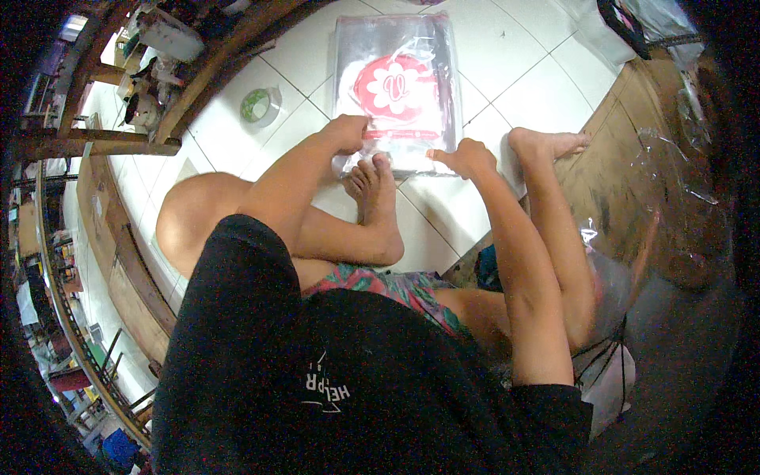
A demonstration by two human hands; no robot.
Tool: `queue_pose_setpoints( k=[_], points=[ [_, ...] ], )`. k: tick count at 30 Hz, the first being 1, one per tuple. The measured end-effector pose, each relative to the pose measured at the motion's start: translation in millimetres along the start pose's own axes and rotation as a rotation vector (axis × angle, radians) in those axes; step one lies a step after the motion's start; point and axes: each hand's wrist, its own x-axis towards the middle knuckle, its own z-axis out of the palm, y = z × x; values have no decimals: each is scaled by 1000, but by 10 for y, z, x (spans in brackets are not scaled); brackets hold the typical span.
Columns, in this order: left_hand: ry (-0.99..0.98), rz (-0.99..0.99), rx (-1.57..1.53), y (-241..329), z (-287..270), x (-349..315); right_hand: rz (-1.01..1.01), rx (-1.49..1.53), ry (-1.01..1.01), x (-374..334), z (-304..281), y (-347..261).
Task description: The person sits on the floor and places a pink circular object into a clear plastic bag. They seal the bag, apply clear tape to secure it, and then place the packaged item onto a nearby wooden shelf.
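Note:
On the tiled floor in front of me lies a flat stack of clear plastic bags (439, 95) with a red round print and a white flower shape. My left hand (348, 134) is closed at its near left edge, the fingertips partly hidden against the plastic. At the near right corner, my right hand (469, 158) has its thumb laid over the plastic and its other fingers curled in. How far those fingers reach under the stack is hidden. My left foot (372, 186) rests close to the stack's near edge.
A roll of tape (260, 106) with a green core lies left of the stack. Wooden furniture (214, 71) stands at the upper left. Brown cardboard or board (625, 150) with loose clear plastic (689, 170) covers the right side, beside my right foot (546, 144).

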Motion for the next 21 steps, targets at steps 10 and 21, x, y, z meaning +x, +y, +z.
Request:
queue_pose_setpoints(
  k=[10,21],
  points=[
    [-177,215,-75,205,-124,-177,15,-10,-2,-45,-85,-19],
    [68,264,108,108,74,-209,-26,-17,153,29,38,56]
  ],
)
